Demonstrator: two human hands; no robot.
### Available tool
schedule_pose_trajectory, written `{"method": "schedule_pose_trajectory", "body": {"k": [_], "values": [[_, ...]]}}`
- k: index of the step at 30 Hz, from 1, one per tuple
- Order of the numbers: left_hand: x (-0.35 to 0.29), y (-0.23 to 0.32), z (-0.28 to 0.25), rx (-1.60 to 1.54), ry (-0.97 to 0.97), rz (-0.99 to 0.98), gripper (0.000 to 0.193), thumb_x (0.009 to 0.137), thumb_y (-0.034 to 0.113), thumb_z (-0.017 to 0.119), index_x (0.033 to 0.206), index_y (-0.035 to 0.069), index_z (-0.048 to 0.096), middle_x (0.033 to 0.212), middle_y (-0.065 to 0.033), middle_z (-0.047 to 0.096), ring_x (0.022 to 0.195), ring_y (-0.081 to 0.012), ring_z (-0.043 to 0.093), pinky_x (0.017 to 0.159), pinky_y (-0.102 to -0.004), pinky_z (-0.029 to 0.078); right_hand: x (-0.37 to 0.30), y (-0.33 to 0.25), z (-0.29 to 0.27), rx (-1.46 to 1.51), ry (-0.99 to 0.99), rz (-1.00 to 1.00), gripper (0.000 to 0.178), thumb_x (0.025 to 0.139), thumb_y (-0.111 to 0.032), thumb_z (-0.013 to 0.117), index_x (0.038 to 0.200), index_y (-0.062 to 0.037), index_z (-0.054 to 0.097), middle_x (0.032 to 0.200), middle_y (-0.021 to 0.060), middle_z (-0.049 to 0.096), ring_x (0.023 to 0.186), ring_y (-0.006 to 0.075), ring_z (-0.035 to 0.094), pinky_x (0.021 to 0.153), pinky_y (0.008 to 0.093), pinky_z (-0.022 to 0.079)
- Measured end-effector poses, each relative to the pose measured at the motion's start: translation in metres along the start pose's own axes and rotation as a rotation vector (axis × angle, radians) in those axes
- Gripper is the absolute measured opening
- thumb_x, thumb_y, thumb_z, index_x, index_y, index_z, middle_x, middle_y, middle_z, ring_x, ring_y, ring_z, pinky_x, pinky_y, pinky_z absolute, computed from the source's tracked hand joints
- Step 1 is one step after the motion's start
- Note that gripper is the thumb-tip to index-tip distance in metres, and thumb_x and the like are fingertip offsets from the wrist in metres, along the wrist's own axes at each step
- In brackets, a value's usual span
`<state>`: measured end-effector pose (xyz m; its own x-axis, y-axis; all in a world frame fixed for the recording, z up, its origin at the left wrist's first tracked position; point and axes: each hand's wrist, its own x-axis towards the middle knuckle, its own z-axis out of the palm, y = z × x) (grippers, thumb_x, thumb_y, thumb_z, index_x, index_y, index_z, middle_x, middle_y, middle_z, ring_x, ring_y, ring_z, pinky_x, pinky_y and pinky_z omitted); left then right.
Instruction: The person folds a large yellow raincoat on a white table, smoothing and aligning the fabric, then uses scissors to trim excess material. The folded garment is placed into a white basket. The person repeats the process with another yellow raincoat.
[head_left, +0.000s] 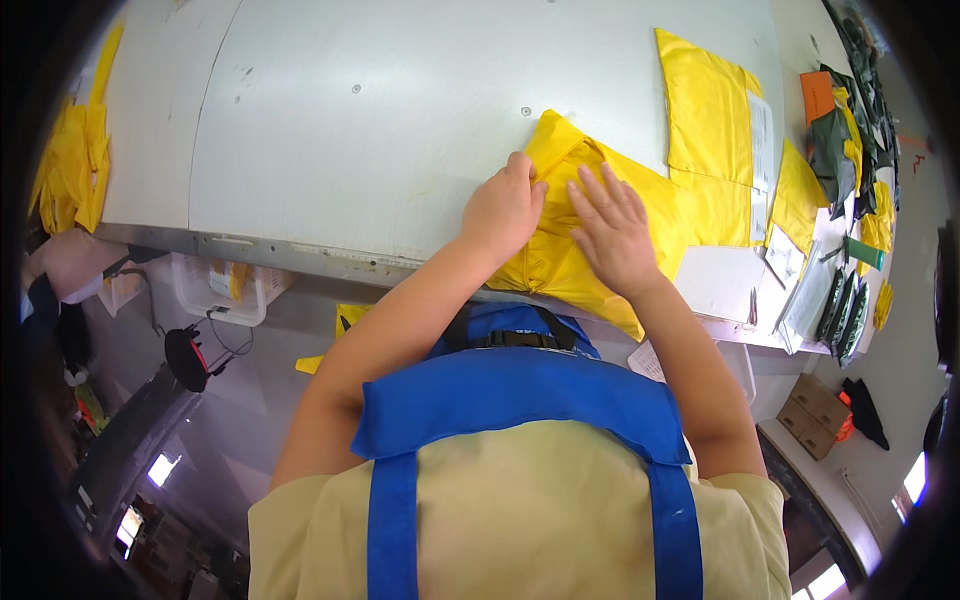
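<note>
Shiny yellow fabric [590, 265], creased and partly folded, lies at the table's near edge in front of my body, some of it drooping over the edge. My left hand [503, 212] is closed on its left side, thumb and fingers pinching near the upper fold. Fingers stretched out and a little spread, my right hand [615, 230] rests flat on top of the fabric. Just to the right, partly covered by it, is a flat folded yellow piece [705, 110] with a white printed sheet [760, 140] along its right side.
The pale table [360, 150] has a metal front edge [310, 253]. More yellow fabric [75, 165] hangs at the far left, beside another person's arm [75, 262]. Dark and yellow packets [845, 310] crowd the right end. A white basket [225, 290] sits below the table.
</note>
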<state>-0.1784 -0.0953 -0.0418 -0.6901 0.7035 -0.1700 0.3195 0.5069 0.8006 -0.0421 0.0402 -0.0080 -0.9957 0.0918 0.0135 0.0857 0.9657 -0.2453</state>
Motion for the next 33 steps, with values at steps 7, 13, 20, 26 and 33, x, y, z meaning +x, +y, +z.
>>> {"method": "schedule_pose_trajectory", "body": {"k": [7,13,20,26,33], "values": [[0.009,0.024,0.014,0.068,-0.209,0.133,0.016,0.089,0.015,0.048,0.101,0.004,0.045,0.075,-0.0212,0.063,0.07,-0.0422,0.06,0.061,-0.0505,0.047,0.002,-0.011,0.039,-0.103,-0.29,0.069,0.076,0.086,-0.055,0.047,0.141,-0.0041,0.035,0.149,0.0134,0.03,0.141,0.03,0.019,0.116,0.0426,0.009],[0.018,0.046,0.037,0.298,-0.345,0.244,0.018,0.089,0.017,0.043,0.097,0.001,0.044,0.079,-0.0218,0.064,0.073,-0.0387,0.063,0.063,-0.0475,0.049,-0.001,0.006,0.06,0.156,-0.22,0.137,0.064,0.081,-0.045,0.057,0.134,-0.0083,0.047,0.139,0.0137,0.044,0.139,0.0328,0.024,0.116,0.0445,0.009],[0.021,0.045,0.036,0.327,-0.312,0.243,0.019,0.09,0.017,0.049,0.099,0.001,0.045,0.08,-0.0186,0.065,0.072,-0.0328,0.065,0.061,-0.044,0.05,-0.006,0.013,0.069,0.283,0.072,0.105,0.06,0.076,-0.037,0.066,0.126,-0.005,0.052,0.136,0.0145,0.048,0.134,0.0346,0.033,0.113,0.0462,0.02],[0.015,-0.055,0.021,-0.242,-0.005,-0.031,0.034,0.096,0.028,0.047,0.115,0.0,0.051,0.092,-0.0135,0.065,0.087,-0.0244,0.062,0.077,-0.036,0.049,-0.026,0.009,0.03,0.248,0.264,0.191,0.049,0.079,-0.025,0.067,0.122,-0.0056,0.055,0.133,0.0135,0.05,0.122,0.0287,0.047,0.103,0.0428,0.033],[0.015,-0.034,0.021,-0.594,-0.364,-0.146,0.043,0.101,0.031,0.035,0.125,-0.001,0.049,0.115,-0.0167,0.059,0.102,-0.0271,0.057,0.091,-0.0348,0.042,-0.031,0.007,0.031,0.077,0.103,0.146,0.045,0.084,-0.035,0.06,0.127,-0.0256,0.056,0.136,-0.0001,0.049,0.127,0.0232,0.042,0.104,0.0444,0.026]]}}
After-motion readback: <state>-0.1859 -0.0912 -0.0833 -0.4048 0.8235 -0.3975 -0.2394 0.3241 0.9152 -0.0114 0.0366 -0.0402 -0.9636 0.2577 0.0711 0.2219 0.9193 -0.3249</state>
